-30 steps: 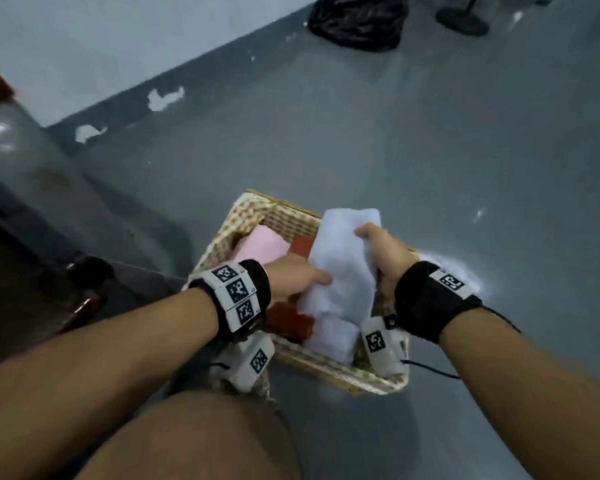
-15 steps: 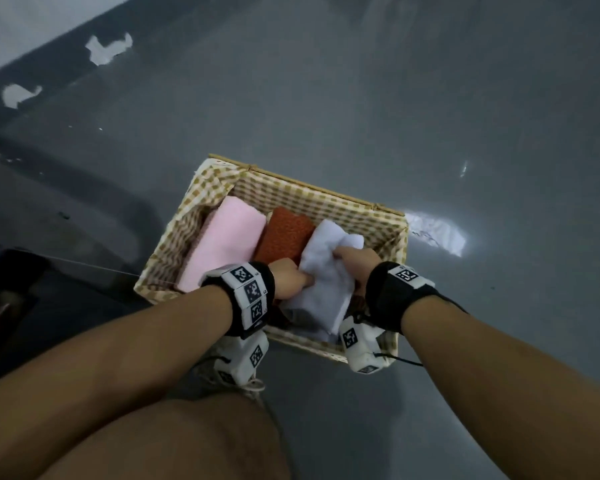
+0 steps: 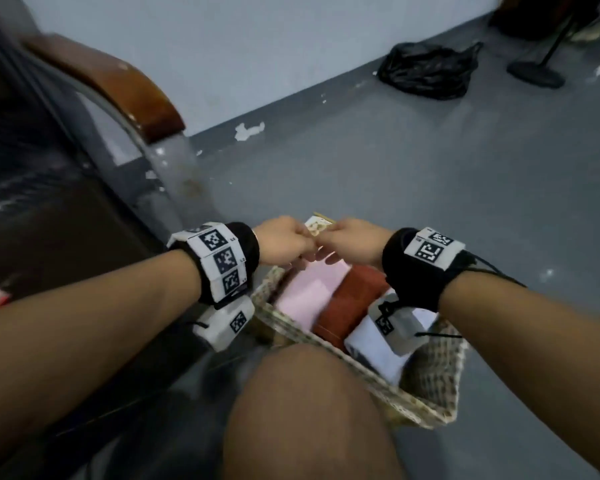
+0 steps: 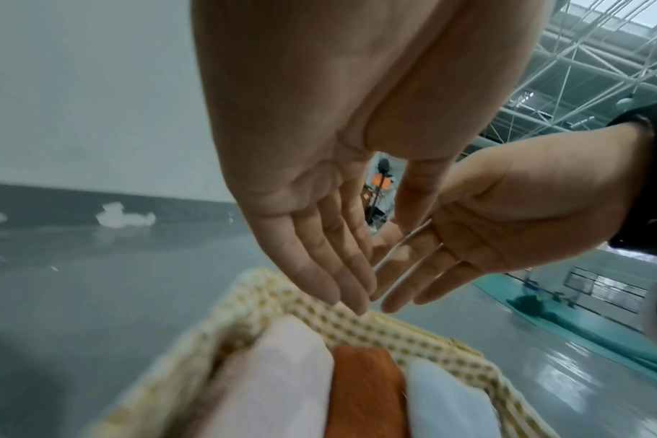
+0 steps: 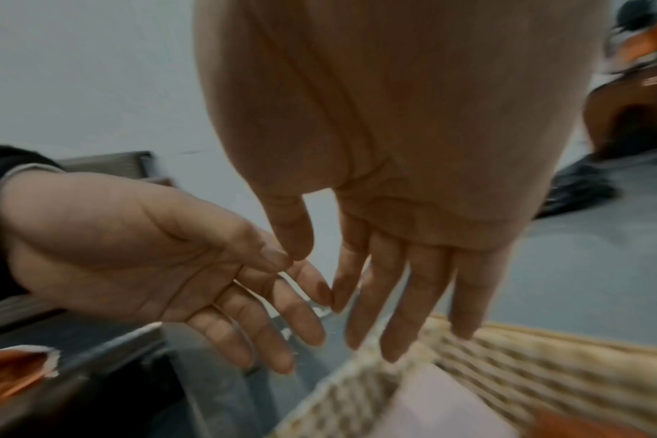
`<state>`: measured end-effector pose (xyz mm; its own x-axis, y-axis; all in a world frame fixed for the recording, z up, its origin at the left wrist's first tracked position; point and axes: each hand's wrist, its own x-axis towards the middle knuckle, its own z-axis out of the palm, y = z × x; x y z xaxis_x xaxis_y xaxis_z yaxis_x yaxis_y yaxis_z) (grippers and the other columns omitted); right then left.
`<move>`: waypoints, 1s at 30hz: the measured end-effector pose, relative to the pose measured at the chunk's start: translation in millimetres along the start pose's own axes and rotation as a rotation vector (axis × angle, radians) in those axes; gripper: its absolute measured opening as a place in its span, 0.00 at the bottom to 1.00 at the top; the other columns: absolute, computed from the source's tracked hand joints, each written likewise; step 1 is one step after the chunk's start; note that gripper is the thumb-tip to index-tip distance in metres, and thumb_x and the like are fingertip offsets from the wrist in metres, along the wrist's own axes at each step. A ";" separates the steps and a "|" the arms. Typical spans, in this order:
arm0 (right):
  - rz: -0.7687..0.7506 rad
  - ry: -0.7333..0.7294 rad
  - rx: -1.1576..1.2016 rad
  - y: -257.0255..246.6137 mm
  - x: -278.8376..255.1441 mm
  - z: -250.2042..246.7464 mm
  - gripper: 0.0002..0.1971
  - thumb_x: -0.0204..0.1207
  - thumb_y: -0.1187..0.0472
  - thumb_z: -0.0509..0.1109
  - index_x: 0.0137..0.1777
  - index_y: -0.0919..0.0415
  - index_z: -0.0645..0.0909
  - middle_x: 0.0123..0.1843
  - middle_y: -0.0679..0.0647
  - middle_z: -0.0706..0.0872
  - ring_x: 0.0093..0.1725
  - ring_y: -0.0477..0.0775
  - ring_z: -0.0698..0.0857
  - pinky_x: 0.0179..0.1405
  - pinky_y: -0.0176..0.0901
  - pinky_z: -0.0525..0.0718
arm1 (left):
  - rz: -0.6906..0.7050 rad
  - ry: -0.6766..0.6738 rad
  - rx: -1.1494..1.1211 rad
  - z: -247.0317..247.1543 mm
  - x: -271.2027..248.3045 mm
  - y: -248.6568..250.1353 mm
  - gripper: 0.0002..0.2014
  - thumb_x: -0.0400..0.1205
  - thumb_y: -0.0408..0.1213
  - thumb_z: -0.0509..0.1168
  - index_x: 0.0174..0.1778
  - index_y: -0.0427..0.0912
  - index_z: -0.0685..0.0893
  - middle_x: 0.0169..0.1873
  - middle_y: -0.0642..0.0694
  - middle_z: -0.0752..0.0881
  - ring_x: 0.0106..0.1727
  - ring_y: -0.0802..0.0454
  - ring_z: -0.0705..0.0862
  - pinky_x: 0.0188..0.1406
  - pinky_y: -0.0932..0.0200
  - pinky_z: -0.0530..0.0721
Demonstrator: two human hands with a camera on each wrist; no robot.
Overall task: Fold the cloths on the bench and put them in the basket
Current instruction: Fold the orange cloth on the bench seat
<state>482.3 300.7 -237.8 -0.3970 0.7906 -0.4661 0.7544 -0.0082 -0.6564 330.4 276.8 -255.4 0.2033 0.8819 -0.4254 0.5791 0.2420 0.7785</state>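
The woven checked basket [image 3: 426,407] sits on the grey floor in front of my knee. Three folded cloths lie side by side in it: pink [image 3: 312,289], rust-red [image 3: 354,303] and white [image 3: 374,348]. My left hand [image 3: 284,242] and right hand [image 3: 350,240] hover close together above the basket's far corner. In the left wrist view the left hand [image 4: 319,266] has straight fingers and holds nothing, just over the basket rim [image 4: 387,329]. The right hand [image 5: 394,281] in its own wrist view is flat and empty too, its fingertips near the left hand [image 5: 169,266].
The dark bench with a brown armrest [image 3: 118,84] stands at the left, close to the basket. My bare knee [image 3: 309,410] fills the bottom centre. A black bag [image 3: 426,71] and a stand base [image 3: 534,74] lie far back by the wall.
Both hands let go of the white cloth, which now lies in the basket beside the red one. The hands rose and met above the basket's far corner.
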 end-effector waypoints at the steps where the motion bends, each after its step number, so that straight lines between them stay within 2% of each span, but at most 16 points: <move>1: -0.050 -0.034 -0.039 -24.3 3.2 5.3 0.14 0.84 0.59 0.63 0.42 0.62 0.87 0.46 0.58 0.90 0.43 0.53 0.87 0.36 0.36 0.78 | 0.003 0.047 -0.001 -19.6 -15.7 -5.9 0.04 0.81 0.33 0.66 0.44 0.41 0.86 0.45 0.43 0.91 0.48 0.44 0.91 0.51 0.50 0.88; 3: -0.134 -0.102 -0.085 -71.0 10.7 18.6 0.13 0.84 0.58 0.63 0.43 0.59 0.87 0.50 0.56 0.91 0.49 0.56 0.89 0.43 0.42 0.79 | -0.009 0.143 -0.027 -56.9 -49.6 -22.3 0.04 0.81 0.32 0.66 0.42 0.44 0.84 0.43 0.44 0.90 0.49 0.44 0.91 0.47 0.55 0.87; 5: -0.211 -0.191 -0.115 -117.0 18.9 36.1 0.12 0.84 0.54 0.64 0.47 0.56 0.88 0.53 0.52 0.92 0.52 0.52 0.90 0.49 0.44 0.83 | -0.037 0.228 -0.048 -91.5 -84.4 -43.9 0.02 0.83 0.35 0.67 0.46 0.44 0.84 0.46 0.42 0.91 0.50 0.45 0.92 0.46 0.56 0.86; 7: -0.284 -0.279 -0.125 -160.7 27.9 61.1 0.11 0.83 0.53 0.66 0.45 0.54 0.87 0.47 0.48 0.92 0.44 0.47 0.90 0.45 0.42 0.84 | -0.069 0.329 -0.070 -121.2 -120.8 -71.1 0.02 0.83 0.36 0.67 0.48 0.43 0.85 0.47 0.43 0.91 0.48 0.47 0.92 0.42 0.58 0.85; 9: -0.355 -0.359 -0.158 -199.5 36.3 94.0 0.10 0.82 0.54 0.67 0.44 0.54 0.86 0.36 0.46 0.88 0.34 0.46 0.84 0.37 0.40 0.77 | -0.111 0.433 -0.097 -143.0 -157.8 -100.6 0.03 0.83 0.36 0.67 0.48 0.42 0.86 0.47 0.42 0.92 0.47 0.46 0.92 0.40 0.59 0.84; 10: -0.382 -0.398 -0.171 -216.8 40.1 112.7 0.08 0.81 0.55 0.67 0.45 0.55 0.87 0.34 0.46 0.87 0.32 0.47 0.81 0.35 0.40 0.74 | -0.138 0.485 -0.098 -151.0 -175.2 -116.5 0.04 0.82 0.37 0.67 0.48 0.42 0.86 0.47 0.42 0.92 0.48 0.45 0.92 0.42 0.58 0.85; 13: -0.418 -0.488 -0.161 -257.5 52.3 176.0 0.08 0.80 0.59 0.67 0.50 0.58 0.88 0.39 0.52 0.86 0.30 0.48 0.79 0.31 0.39 0.71 | -0.261 0.615 0.035 -165.6 -224.8 -169.8 0.08 0.78 0.45 0.68 0.48 0.49 0.88 0.45 0.49 0.92 0.50 0.47 0.91 0.54 0.52 0.88; 15: -0.434 -0.502 -0.190 -276.7 60.4 218.0 0.11 0.81 0.59 0.67 0.56 0.62 0.87 0.40 0.54 0.87 0.31 0.48 0.80 0.33 0.40 0.73 | -0.369 0.659 0.191 -167.4 -250.8 -207.0 0.08 0.78 0.46 0.67 0.50 0.52 0.87 0.48 0.52 0.91 0.53 0.51 0.88 0.58 0.53 0.85; 18: -0.500 -0.456 -0.329 -290.7 74.4 269.9 0.13 0.81 0.57 0.69 0.59 0.63 0.88 0.44 0.58 0.89 0.39 0.52 0.83 0.40 0.45 0.80 | -0.494 0.733 0.290 -161.7 -279.3 -257.0 0.14 0.78 0.44 0.69 0.60 0.47 0.85 0.57 0.45 0.88 0.59 0.46 0.85 0.58 0.60 0.79; 20: -0.537 -0.431 -0.412 -289.7 82.7 295.9 0.13 0.81 0.56 0.71 0.60 0.61 0.88 0.41 0.54 0.88 0.40 0.51 0.83 0.42 0.42 0.80 | -0.583 0.721 0.364 -158.4 -293.0 -287.6 0.19 0.76 0.43 0.71 0.63 0.42 0.81 0.61 0.40 0.85 0.62 0.41 0.83 0.55 0.61 0.76; 21: -0.543 -0.436 -0.441 -287.7 86.0 306.9 0.13 0.80 0.57 0.71 0.60 0.61 0.88 0.40 0.52 0.87 0.40 0.50 0.84 0.43 0.41 0.80 | -0.632 0.699 0.407 -156.7 -298.6 -301.1 0.21 0.76 0.43 0.71 0.64 0.41 0.80 0.63 0.39 0.83 0.63 0.40 0.82 0.58 0.59 0.78; 22: -0.548 -0.440 -0.482 -284.8 88.2 314.8 0.13 0.80 0.57 0.71 0.60 0.59 0.88 0.43 0.52 0.89 0.43 0.51 0.86 0.47 0.40 0.81 | -0.677 0.668 0.457 -154.9 -302.5 -310.7 0.23 0.76 0.45 0.71 0.65 0.41 0.80 0.64 0.38 0.82 0.64 0.39 0.81 0.61 0.55 0.80; 24: -0.582 -0.429 -0.582 -283.8 91.2 332.3 0.15 0.78 0.56 0.73 0.64 0.55 0.88 0.58 0.54 0.90 0.59 0.55 0.87 0.62 0.41 0.81 | -0.724 0.611 0.581 -150.9 -308.5 -325.5 0.23 0.77 0.45 0.69 0.68 0.43 0.80 0.65 0.40 0.81 0.66 0.39 0.80 0.63 0.49 0.81; 25: -0.605 -0.415 -0.608 -284.9 92.1 339.6 0.18 0.78 0.55 0.73 0.68 0.53 0.86 0.64 0.54 0.88 0.64 0.56 0.85 0.65 0.41 0.80 | -0.729 0.588 0.658 -150.1 -309.1 -329.6 0.21 0.78 0.44 0.68 0.68 0.44 0.80 0.64 0.41 0.80 0.67 0.39 0.79 0.62 0.48 0.82; 28: -0.665 -0.404 -0.604 -289.2 94.8 360.8 0.29 0.74 0.58 0.77 0.76 0.51 0.77 0.71 0.53 0.84 0.68 0.55 0.83 0.66 0.38 0.77 | -0.746 0.575 0.831 -152.7 -306.0 -330.6 0.14 0.81 0.42 0.64 0.61 0.44 0.85 0.59 0.43 0.85 0.62 0.40 0.83 0.58 0.48 0.81; 30: -0.714 -0.382 -0.655 -289.9 97.8 372.1 0.37 0.70 0.57 0.80 0.80 0.51 0.72 0.72 0.56 0.84 0.69 0.57 0.83 0.68 0.41 0.79 | -0.741 0.611 0.736 -157.7 -306.1 -328.9 0.13 0.81 0.43 0.62 0.55 0.42 0.86 0.54 0.41 0.88 0.58 0.38 0.86 0.56 0.50 0.82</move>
<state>30.3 152.7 -313.9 -0.9155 0.2337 -0.3275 0.3698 0.8096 -0.4559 -46.9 -8.9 -308.5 -0.6594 0.7208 -0.2138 0.7484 0.6565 -0.0948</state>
